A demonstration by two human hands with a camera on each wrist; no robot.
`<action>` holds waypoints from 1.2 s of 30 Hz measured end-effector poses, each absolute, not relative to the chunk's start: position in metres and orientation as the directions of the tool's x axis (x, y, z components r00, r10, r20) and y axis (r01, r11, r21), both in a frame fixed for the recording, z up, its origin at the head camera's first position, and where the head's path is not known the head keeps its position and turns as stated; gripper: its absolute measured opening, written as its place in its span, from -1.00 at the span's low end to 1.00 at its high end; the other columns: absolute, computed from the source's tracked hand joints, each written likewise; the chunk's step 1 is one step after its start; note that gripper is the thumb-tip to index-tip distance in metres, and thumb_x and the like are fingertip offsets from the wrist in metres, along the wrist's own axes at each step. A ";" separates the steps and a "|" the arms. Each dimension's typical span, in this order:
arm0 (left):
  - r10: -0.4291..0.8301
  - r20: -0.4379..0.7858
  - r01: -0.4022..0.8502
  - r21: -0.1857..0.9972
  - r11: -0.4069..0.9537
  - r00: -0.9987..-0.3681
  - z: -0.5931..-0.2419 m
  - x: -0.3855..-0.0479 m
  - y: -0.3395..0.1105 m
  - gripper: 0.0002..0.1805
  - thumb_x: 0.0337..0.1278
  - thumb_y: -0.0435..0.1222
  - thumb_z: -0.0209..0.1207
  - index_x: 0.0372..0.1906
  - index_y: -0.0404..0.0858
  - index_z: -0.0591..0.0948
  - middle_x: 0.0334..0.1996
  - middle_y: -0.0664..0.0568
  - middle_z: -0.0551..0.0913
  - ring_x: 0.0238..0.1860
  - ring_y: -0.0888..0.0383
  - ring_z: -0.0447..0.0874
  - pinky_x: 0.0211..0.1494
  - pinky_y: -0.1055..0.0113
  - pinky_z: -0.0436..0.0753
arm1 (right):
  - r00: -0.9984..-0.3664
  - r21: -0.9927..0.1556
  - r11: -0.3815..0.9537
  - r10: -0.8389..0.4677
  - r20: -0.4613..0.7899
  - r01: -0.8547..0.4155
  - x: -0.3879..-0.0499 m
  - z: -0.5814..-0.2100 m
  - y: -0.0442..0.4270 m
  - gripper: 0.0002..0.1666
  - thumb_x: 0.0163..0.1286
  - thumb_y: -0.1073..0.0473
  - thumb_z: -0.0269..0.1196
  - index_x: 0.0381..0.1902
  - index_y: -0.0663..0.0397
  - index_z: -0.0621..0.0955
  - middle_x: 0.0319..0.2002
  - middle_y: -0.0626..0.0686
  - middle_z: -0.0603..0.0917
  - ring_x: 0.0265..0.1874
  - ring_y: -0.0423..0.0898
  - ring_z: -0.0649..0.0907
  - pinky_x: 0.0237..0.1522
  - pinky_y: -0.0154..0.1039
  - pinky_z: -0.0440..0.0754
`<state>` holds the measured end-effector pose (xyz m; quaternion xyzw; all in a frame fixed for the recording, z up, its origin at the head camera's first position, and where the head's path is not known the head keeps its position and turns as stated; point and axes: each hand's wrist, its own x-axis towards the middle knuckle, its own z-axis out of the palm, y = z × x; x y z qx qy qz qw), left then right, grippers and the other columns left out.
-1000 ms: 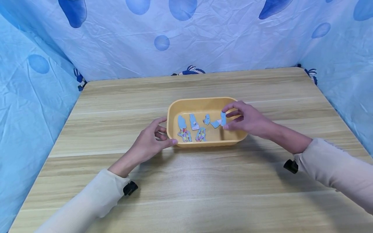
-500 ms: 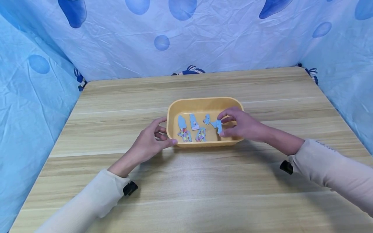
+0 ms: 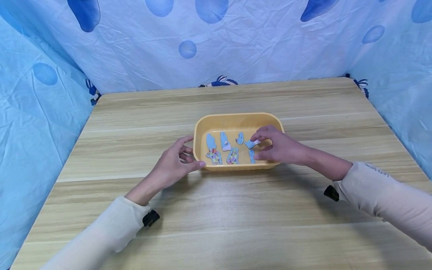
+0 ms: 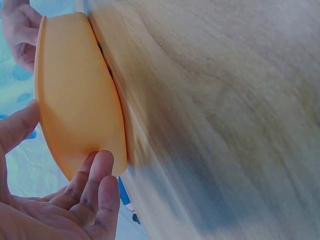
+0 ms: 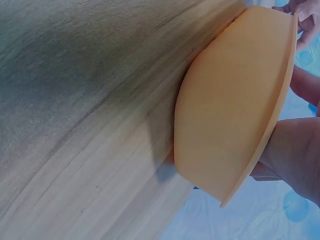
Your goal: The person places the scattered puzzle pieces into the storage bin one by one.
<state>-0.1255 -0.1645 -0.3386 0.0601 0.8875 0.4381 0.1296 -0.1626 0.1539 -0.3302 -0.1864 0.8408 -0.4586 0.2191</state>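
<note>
A yellow plastic basin (image 3: 236, 167) sits mid-table, with flat puzzle pieces on its floor. My left hand (image 3: 175, 161) holds its left end, thumb at the near corner of the rim and fingers against the outer wall; the left wrist view shows this hand (image 4: 75, 200) too. Inside the right end is my right hand (image 3: 283, 147), its thumb and forefinger apart. A narrow blue piece (image 3: 251, 156) lies by the thumb, partly hidden; a blue-and-pink piece (image 3: 250, 144) lies under the forefinger. In the right wrist view the basin wall covers most of this hand (image 5: 300, 150).
Left in the basin are a plain blue piece (image 3: 210, 141), a blue piece with pink (image 3: 224, 141), a small blue piece (image 3: 240, 138) and two multicoloured pieces, one (image 3: 214, 156) beside the other (image 3: 233, 156). A blue patterned curtain (image 3: 135, 48) hangs behind the wooden table (image 3: 216, 225).
My right hand has brought the narrow blue piece left and toward the near wall, and its fingers have parted from it. The left hand has stayed put.
</note>
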 end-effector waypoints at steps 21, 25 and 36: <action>0.231 -0.167 0.008 0.795 0.607 -0.959 -0.338 -0.126 -0.163 -0.05 -0.07 -0.14 0.45 0.44 -0.11 0.20 -0.05 -0.04 0.61 -0.13 0.07 0.61 -0.19 0.26 0.62 | -0.897 -0.822 0.559 -0.412 -0.159 -0.111 -0.161 -0.303 0.182 -0.52 0.33 0.08 0.29 0.17 0.08 0.49 0.26 0.07 0.31 0.24 0.13 0.36 0.17 0.07 0.44; 0.235 -0.166 0.011 0.795 0.607 -0.958 -0.339 -0.127 -0.163 -0.04 -0.06 -0.14 0.45 0.45 -0.10 0.19 -0.05 -0.04 0.61 -0.13 0.07 0.61 -0.19 0.25 0.62 | -0.905 -0.813 0.570 -0.399 -0.147 -0.120 -0.159 -0.298 0.190 -0.51 0.35 0.10 0.27 0.20 0.07 0.48 0.29 0.08 0.30 0.25 0.14 0.35 0.15 0.08 0.44; 0.231 -0.164 0.014 0.787 0.617 -0.959 -0.338 -0.128 -0.168 -0.07 0.00 -0.03 0.39 0.44 -0.11 0.19 0.06 0.00 0.55 -0.05 0.07 0.57 -0.12 0.22 0.62 | -0.952 -0.719 0.684 -0.288 -0.106 -0.127 -0.157 -0.294 0.222 -0.35 0.42 -0.05 0.17 0.39 0.03 0.34 0.42 0.10 0.21 0.35 0.19 0.27 0.23 0.18 0.33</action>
